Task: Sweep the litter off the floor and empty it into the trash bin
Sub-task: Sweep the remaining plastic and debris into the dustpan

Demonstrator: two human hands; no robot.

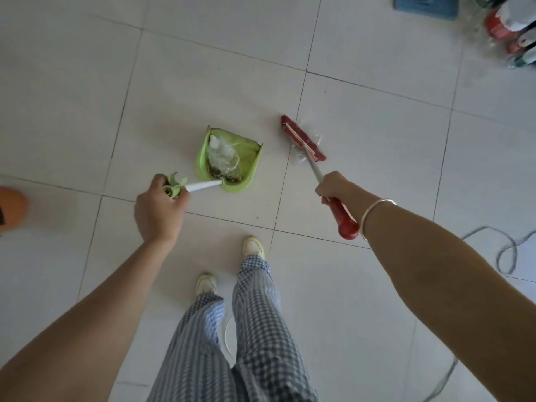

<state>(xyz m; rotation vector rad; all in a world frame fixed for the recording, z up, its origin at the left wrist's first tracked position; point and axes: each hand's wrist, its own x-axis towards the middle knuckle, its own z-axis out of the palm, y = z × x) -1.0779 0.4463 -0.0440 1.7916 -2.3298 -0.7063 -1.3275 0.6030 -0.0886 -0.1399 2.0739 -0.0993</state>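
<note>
Here, fingers of left hand (158, 207) tight round dustpan (203, 162) handle, of right hand (333, 187) round broom (301, 137), litter (301, 160) seemingly under bristles.

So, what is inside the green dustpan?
Crumpled clear plastic lies in the dustpan, with dark dirt at the handle end. Whatever is beneath the plastic is covered.

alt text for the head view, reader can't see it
A person standing on a tiled floor grips a green dustpan by its handle in the left hand and a red broom in the right hand. Crumpled plastic lies in the dustpan; a clear scrap lies by the broom head.
</note>
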